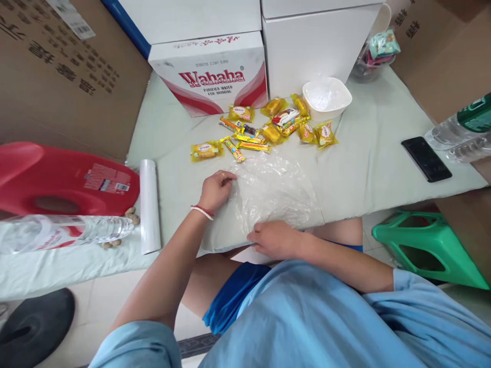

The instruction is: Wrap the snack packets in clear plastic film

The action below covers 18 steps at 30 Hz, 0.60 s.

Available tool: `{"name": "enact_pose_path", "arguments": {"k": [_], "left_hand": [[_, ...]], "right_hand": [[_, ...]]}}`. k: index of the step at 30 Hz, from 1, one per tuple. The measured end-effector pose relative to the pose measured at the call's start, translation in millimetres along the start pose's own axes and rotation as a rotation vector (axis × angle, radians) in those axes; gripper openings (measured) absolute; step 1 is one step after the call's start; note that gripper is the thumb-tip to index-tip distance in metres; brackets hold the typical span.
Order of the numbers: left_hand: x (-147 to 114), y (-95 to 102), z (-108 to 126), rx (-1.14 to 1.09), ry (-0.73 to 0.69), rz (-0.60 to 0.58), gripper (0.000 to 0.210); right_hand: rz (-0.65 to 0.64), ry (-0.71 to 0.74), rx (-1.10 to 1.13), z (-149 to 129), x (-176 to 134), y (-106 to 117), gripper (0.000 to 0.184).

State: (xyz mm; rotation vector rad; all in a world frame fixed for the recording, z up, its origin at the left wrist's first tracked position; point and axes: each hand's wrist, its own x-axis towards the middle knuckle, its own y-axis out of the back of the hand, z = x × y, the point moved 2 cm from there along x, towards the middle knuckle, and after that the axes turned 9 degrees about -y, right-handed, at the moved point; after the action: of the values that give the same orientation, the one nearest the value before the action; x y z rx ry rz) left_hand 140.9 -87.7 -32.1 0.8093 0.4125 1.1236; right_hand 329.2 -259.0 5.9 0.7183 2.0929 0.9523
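A crinkled clear plastic bag point(276, 191) lies flat at the front of the table. My left hand point(218, 190) is at its left side, fingers curled and closed on the film's edge. At the bag's near edge, my right hand point(274, 239) is closed too, its thumb and fingers together on the plastic. Just beyond the bag lie several yellow-wrapped snack cakes point(206, 151) and several thin snack sticks in bright wrappers point(253, 146). A white plastic bowl point(326, 108) with clear film in it stands behind them.
On the left are a white roll point(149, 207), a red jug point(69, 179), a water bottle point(69, 232) and some nuts point(132, 216). A Wahaha carton point(215, 76) stands at the back. A phone point(426, 159) lies right; a green stool point(429, 248) stands below.
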Motion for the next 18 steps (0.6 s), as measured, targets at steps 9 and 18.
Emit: {"name": "enact_pose_path", "arguments": {"k": [9,18], "left_hand": [[5.9,-9.9,20.8,0.075,0.046,-0.020,0.024],[-32.9,-52.9,47.2,0.461,0.025,-0.057,0.059]], "right_hand": [[0.081,0.099,-0.073,-42.2,8.8,-22.2,0.025],[0.648,-0.305,0.071,23.5,13.7,21.1,0.056]]}}
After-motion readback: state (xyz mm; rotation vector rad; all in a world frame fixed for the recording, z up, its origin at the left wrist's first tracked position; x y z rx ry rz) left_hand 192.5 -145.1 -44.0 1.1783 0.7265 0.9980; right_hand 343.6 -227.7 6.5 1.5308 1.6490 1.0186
